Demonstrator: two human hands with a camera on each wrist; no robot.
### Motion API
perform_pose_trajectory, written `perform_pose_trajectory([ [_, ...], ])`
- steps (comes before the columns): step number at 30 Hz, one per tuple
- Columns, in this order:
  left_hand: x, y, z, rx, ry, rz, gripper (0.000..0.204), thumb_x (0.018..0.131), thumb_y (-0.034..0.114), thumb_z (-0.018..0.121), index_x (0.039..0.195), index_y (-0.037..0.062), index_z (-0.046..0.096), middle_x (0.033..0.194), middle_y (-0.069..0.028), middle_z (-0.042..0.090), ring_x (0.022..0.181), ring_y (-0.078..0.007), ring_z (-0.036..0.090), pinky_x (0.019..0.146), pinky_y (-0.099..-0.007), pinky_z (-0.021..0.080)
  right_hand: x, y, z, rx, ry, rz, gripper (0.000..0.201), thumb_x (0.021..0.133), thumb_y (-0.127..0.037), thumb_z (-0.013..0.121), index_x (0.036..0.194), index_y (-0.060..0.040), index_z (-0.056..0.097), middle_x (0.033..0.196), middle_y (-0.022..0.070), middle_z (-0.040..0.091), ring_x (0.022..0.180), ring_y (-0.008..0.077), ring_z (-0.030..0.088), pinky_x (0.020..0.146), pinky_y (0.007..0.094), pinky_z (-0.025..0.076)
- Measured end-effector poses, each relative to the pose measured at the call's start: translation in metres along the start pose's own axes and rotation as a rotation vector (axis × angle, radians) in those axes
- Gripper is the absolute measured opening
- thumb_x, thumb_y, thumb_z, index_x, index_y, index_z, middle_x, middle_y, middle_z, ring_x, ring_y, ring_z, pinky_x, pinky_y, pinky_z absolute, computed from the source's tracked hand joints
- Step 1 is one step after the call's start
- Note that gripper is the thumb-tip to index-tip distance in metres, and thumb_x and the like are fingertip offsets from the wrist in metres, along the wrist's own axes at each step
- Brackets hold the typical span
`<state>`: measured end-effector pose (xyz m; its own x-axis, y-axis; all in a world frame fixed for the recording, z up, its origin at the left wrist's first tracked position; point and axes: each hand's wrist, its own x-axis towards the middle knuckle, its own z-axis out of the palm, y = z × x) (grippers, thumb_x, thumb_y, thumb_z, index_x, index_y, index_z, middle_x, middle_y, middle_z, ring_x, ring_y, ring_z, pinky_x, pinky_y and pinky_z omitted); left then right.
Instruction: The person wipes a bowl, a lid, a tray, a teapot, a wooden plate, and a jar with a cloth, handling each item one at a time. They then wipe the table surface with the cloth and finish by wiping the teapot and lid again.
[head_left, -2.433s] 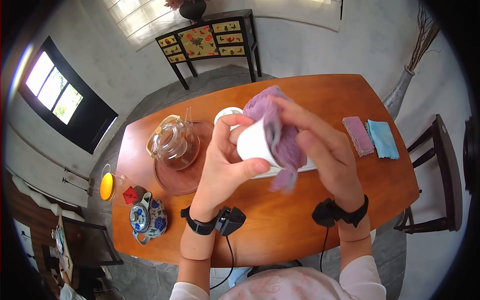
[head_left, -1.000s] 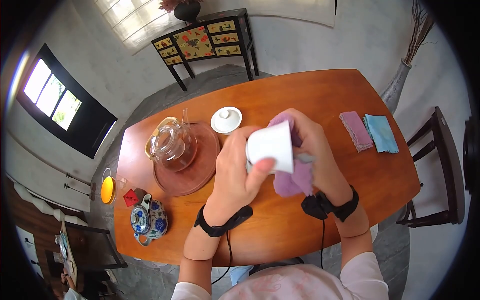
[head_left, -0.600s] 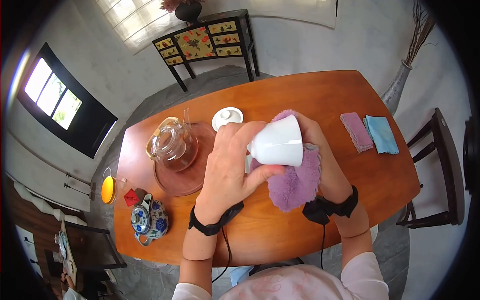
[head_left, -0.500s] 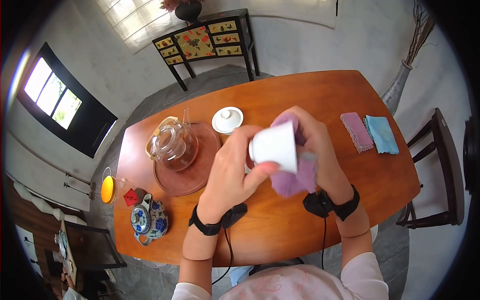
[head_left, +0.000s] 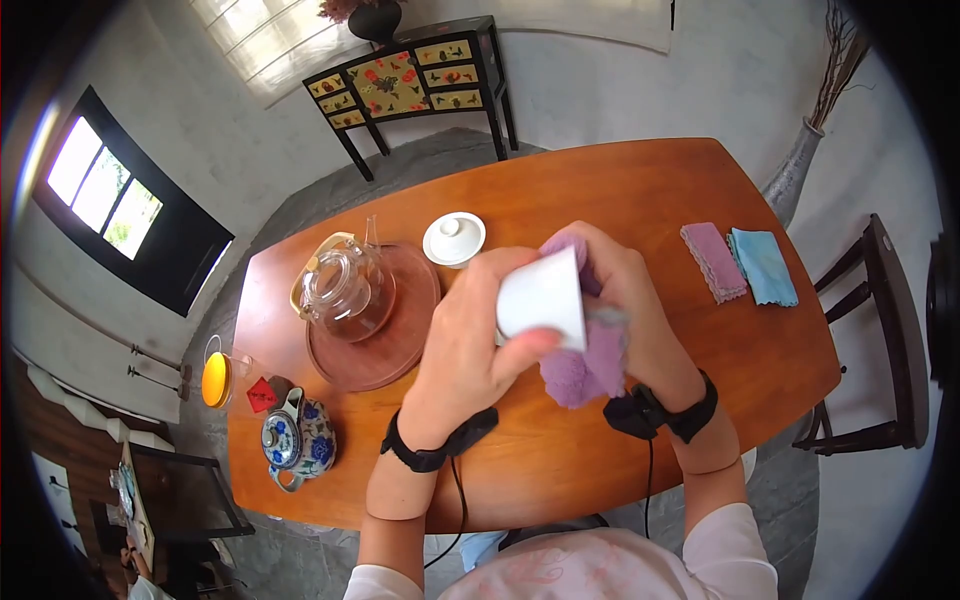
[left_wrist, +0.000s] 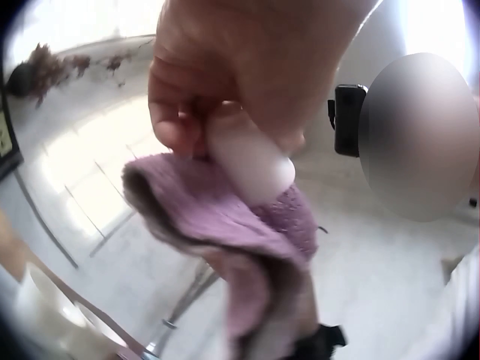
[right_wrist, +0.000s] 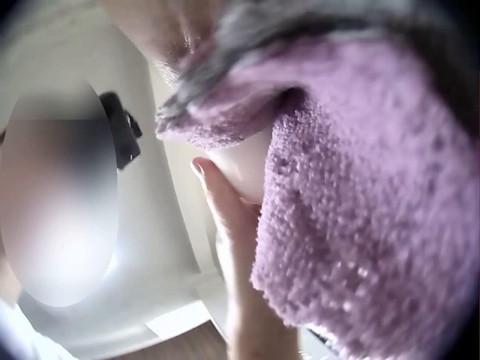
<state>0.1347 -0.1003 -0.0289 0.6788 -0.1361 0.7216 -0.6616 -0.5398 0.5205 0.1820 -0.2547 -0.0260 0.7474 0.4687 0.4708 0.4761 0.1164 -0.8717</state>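
Observation:
In the head view a white cup (head_left: 540, 297) lies tipped on its side above the table, its mouth toward the right. My left hand (head_left: 465, 335) grips it around the base end, thumb along the near side. Bunched in my right hand (head_left: 632, 290) is a purple fleecy towel (head_left: 580, 378) with a grey underside, held at the cup's mouth and far side. The right wrist view shows the towel (right_wrist: 360, 217) large in front, hiding much of the cup (right_wrist: 244, 166). From the left wrist the cup (left_wrist: 251, 161) overlaps the towel (left_wrist: 217, 206).
A white lid (head_left: 454, 240) lies behind the hands. Leftward, a glass teapot (head_left: 345, 290) stands on a round brown tray (head_left: 325, 365), near a blue-and-white teapot (head_left: 300, 440) and a yellow-lidded jar (head_left: 215, 380). Folded pink (head_left: 713, 262) and blue (head_left: 763, 268) cloths lie at the right.
The cup has turned and shifted between frames, most recently slightly left. The towel, bunched over its mouth at first, now hangs below it and behind it. Both hands keep their holds.

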Motion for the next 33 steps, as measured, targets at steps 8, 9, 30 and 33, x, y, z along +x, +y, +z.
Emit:
perform_pose_trajectory([
  [8, 0.0, 0.003, -0.009, -0.478, -0.104, -0.553, 0.049, 0.088, 0.043, 0.056, 0.108, -0.0012, 0.05, 0.083, -0.0115, 0.059, 0.078, -0.0272, 0.059, 0.074, -0.0354, 0.048, 0.001, -0.007, 0.003, -0.22, -0.001, 0.032, 0.02, 0.076, -0.005, 0.062, 0.094, -0.0017, 0.052, 0.078, 0.0146, 0.061, 0.071, 0.0316, 0.061, 0.064, 0.0351, 0.047],
  [9, -0.002, 0.0, -0.003, -0.302, 0.084, -0.257, 0.049, 0.085, 0.04, 0.061, 0.11, -0.001, 0.05, 0.089, -0.012, 0.058, 0.083, -0.0274, 0.058, 0.078, -0.0356, 0.047, 0.003, -0.003, 0.0, -0.219, 0.001, 0.032, 0.02, 0.076, -0.005, 0.062, 0.094, -0.0017, 0.052, 0.078, 0.0146, 0.061, 0.071, 0.0316, 0.061, 0.064, 0.0351, 0.047],
  [30, -0.009, -0.011, 0.009, -0.73, 0.121, -0.56, 0.058, 0.097, 0.051, 0.031, 0.117, -0.0008, 0.048, 0.087, -0.0067, 0.059, 0.058, -0.0086, 0.052, 0.049, -0.0205, 0.043, -0.016, -0.01, 0.014, -0.207, 0.049, -0.417, 0.046, 0.086, -0.015, 0.057, 0.126, 0.0028, 0.044, 0.125, 0.0198, 0.048, 0.11, 0.0322, 0.051, 0.093, 0.0417, 0.04],
  [33, -0.011, -0.012, 0.007, -0.677, 0.201, -0.524, 0.057, 0.097, 0.049, 0.034, 0.12, -0.0015, 0.045, 0.096, -0.0085, 0.058, 0.073, -0.0117, 0.057, 0.058, -0.0224, 0.046, -0.004, -0.009, 0.025, -0.374, 0.152, -0.553, 0.047, 0.079, -0.014, 0.066, 0.12, 0.0011, 0.049, 0.116, 0.019, 0.053, 0.106, 0.036, 0.052, 0.094, 0.0432, 0.04],
])
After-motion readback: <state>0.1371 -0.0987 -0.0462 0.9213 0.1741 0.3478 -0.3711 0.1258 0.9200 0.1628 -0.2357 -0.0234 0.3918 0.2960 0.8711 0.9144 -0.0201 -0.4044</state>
